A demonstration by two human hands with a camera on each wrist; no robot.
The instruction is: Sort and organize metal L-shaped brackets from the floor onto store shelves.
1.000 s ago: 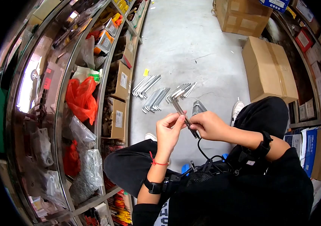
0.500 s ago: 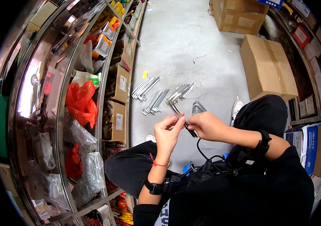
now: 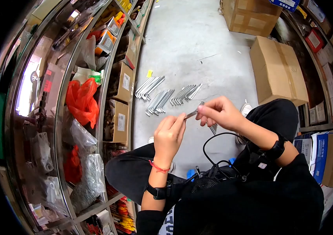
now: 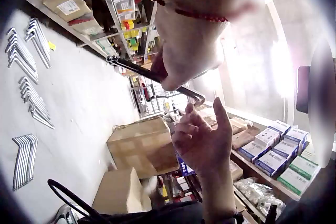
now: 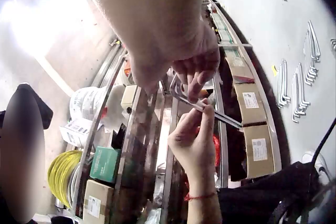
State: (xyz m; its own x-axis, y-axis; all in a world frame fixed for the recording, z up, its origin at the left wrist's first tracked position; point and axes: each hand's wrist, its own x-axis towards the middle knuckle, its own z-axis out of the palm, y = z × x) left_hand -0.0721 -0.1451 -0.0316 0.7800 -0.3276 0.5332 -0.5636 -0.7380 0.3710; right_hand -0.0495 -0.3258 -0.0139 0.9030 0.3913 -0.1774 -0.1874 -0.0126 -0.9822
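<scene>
1. Fingers of the left hand [image 3: 168, 137] pinch some hex keys [image 5: 227, 119] between both hands.
2. Right hand [image 3: 224, 114]: fingers at their bent ends; whether gripping, I cannot tell.
3. Other keys [image 4: 25, 161] lie in four groups on the floor [image 3: 198, 43].

no fully readable text, sorry | blue box [image 3: 320, 158], lower right shelf: white print, too tiny to make out | carton labels [image 3: 126, 81], left shelf: just a blur | white shirt lettering [image 3: 168, 224]: partly cut off | blue-and-white boxes [image 4: 272, 162]: print's mush too
</scene>
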